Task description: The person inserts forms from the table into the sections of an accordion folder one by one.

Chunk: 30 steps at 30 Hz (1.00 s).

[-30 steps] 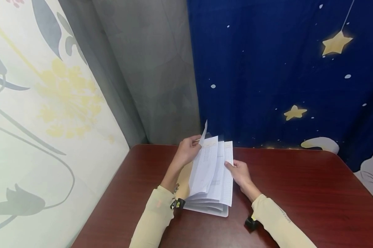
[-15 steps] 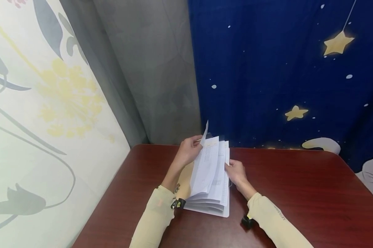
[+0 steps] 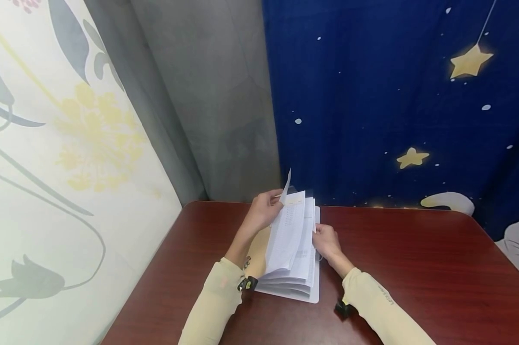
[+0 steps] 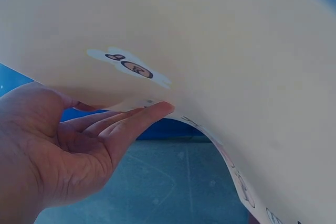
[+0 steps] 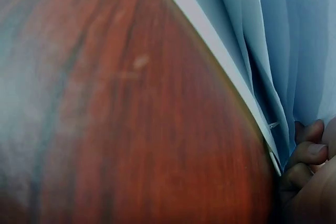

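A notebook (image 3: pixel 288 232) with printed white pages is held partly open, its lower edge at the table. My left hand (image 3: pixel 262 211) grips its cream front cover, with some leaves, near the upper left. In the left wrist view the cover (image 4: pixel 173 35) bends above the left hand (image 4: pixel 68 156) and bears small cartoon drawings. At the right edge my right hand (image 3: pixel 328 240) pinches the page edges. Several fanned leaves (image 5: pixel 257 51) and the white back cover (image 5: pixel 210 38) run up to the curled fingers of the right hand (image 5: pixel 310 166) in the right wrist view.
The dark red table (image 3: pixel 397 268) reaches out on both sides of the notebook. Behind it hang a grey curtain (image 3: pixel 216 105) and a blue star-patterned curtain (image 3: pixel 354 96). A white floral curtain (image 3: pixel 69 215) borders the left side.
My right hand has shifted slightly left. The right-hand leaves have drawn in toward the others, uncovering a strip of the back cover. My left hand stays nearly still.
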Available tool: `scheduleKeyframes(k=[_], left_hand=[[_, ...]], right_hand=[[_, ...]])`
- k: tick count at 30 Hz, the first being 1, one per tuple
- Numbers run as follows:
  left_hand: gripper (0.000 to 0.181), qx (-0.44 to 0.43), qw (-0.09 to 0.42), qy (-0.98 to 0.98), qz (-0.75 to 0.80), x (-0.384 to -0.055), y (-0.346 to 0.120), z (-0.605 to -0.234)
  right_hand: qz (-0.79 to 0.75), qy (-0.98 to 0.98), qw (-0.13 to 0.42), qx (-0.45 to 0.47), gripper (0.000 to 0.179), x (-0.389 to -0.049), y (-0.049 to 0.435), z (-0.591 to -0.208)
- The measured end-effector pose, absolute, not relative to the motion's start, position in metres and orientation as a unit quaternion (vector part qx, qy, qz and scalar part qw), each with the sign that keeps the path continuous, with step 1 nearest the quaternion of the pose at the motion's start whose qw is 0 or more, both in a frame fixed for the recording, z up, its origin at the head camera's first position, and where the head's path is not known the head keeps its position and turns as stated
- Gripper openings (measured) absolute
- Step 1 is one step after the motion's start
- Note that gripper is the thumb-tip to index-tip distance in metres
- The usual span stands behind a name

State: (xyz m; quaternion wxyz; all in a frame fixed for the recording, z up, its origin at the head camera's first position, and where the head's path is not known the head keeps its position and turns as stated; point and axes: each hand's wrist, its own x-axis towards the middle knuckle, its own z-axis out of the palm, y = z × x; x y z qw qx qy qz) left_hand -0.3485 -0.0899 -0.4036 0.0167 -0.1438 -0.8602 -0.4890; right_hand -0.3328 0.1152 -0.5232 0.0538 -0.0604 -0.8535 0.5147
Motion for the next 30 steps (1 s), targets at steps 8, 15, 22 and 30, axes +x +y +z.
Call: scheduleKeyframes(k=[8, 15, 22, 30], left_hand=[[0.05, -0.141, 0.011, -0.863, -0.484, -0.346, -0.088, -0.403], [0.05, -0.144, 0.012, -0.867, -0.476, -0.349, -0.086, -0.405], [0.053, -0.143, 0.022, -0.878, -0.456, -0.35, -0.082, -0.407], [0.055, -0.162, -0.003, -0.888, -0.429, -0.348, -0.07, -0.415]], right_hand=[[0.501, -0.862, 0.052, -0.054, 0.024, -0.331, 0.118, -0.522], [0.484, -0.872, 0.067, -0.033, 0.015, -0.322, 0.122, -0.52], [0.436, -0.895, 0.09, 0.004, 0.028, -0.306, 0.134, -0.508], [0.367, -0.925, 0.093, 0.024, 0.035, -0.288, 0.148, -0.499]])
